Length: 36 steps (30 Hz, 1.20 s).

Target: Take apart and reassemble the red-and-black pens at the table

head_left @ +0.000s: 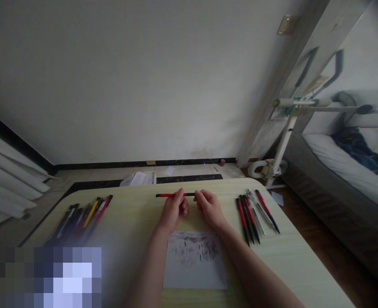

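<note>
Pale wall (144,85) rises behind the desk (131,209), with a curtain (5,184) off to the left and a bed (355,167) and an exercise frame (283,141) to the right. Close to the far edge, near its middle, a red-and-black pen (166,195) lies level between two hands, roughly parallel to that edge. The left hand (172,209) pinches it around the middle, its black end jutting out to the left; the right hand (209,207) has its fingers closed on the other end, whose very tip they hide. Whether the pen has a cap there cannot be told. For good handling at the right end, the left pinch should probably stay firm while the right fingers work straight along the pen's line, since a sideways pull could twist it loose. A slight retreat from the far edge would seem wise, as a dropped pen could roll off there. Below the wrists, between the forearms, lies a scribbled paper (193,278), square to the near edge. Open desk lies on both sides of the hands: to the left as far as the loose heap of pens (92,214) toward the left edge, partly blurred, and to the right as far as the row of pens (249,218) by the right edge. Sideways moves have the most room; forward reach is short.
</note>
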Available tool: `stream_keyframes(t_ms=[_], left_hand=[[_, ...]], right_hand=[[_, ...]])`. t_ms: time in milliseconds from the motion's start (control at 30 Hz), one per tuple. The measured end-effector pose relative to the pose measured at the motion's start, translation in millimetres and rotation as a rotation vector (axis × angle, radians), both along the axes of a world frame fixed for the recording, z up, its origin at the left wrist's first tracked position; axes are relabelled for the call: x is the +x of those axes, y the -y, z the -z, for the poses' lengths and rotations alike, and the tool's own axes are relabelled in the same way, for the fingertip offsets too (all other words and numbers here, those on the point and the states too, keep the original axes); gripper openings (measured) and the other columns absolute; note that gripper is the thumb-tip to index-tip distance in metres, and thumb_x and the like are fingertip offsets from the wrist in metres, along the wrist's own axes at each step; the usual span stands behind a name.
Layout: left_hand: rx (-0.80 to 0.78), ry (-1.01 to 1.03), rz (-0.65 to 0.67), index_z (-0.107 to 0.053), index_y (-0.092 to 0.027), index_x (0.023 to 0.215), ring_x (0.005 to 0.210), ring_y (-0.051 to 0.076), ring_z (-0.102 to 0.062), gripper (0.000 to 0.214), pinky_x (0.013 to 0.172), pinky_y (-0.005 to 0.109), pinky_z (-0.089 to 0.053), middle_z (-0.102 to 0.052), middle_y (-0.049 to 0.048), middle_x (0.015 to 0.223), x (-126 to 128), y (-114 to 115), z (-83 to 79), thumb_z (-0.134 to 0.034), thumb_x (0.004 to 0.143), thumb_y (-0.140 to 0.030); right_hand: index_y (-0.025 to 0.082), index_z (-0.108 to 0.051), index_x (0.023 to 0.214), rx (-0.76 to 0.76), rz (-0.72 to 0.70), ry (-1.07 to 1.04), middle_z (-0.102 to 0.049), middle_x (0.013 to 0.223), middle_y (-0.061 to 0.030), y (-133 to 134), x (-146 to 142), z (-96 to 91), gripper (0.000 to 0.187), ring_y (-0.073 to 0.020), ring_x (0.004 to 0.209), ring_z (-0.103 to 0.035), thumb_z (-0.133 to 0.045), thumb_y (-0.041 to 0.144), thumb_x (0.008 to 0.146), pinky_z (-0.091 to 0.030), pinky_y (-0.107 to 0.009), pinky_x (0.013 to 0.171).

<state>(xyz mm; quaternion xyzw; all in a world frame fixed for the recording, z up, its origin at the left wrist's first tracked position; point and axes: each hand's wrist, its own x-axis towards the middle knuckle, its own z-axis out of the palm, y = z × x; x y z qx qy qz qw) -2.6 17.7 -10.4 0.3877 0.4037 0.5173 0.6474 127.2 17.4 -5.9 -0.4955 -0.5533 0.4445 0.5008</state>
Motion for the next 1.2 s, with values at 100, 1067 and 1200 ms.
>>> stream_keyframes(t_ms=[100,1067,1200], left_hand=[[-0.002,0.002,0.001,-0.035,-0.018,0.053,0.038,0.008,-0.039,0.042,0.041,0.023,-0.027,-0.039,-0.0042,0.046,-0.2,0.2,-1.2,-0.048,0.077,-0.050],[-0.010,0.073,0.040,-0.030,-0.018,0.056,0.040,0.008,-0.040,0.040,0.042,0.023,-0.026,-0.039,-0.0049,0.048,-1.7,-0.6,0.8,-0.046,0.080,-0.046],[-0.020,0.074,0.032,-0.031,-0.018,0.055,0.039,0.008,-0.039,0.041,0.042,0.023,-0.025,-0.039,-0.0050,0.047,-1.3,-0.9,0.7,-0.047,0.080,-0.046]], right_hand=[[0.015,-0.056,0.063,0.000,0.003,0.000,-0.041,0.045,0.0046,-0.2,-0.2,0.1,0.037,-0.0086,0.042,-0.036,-0.045,0.045,0.081,-0.028,-0.021,0.043],[0.014,-0.054,0.060,0.009,-0.016,0.035,-0.043,0.045,0.0036,0.5,0.5,-2.3,0.039,-0.0082,0.043,-0.038,-0.045,0.044,0.083,-0.029,-0.021,0.043],[0.014,-0.055,0.061,0.012,-0.025,0.025,-0.043,0.046,0.0037,0.9,1.1,-1.6,0.037,-0.0082,0.043,-0.038,-0.045,0.043,0.083,-0.029,-0.021,0.044]])
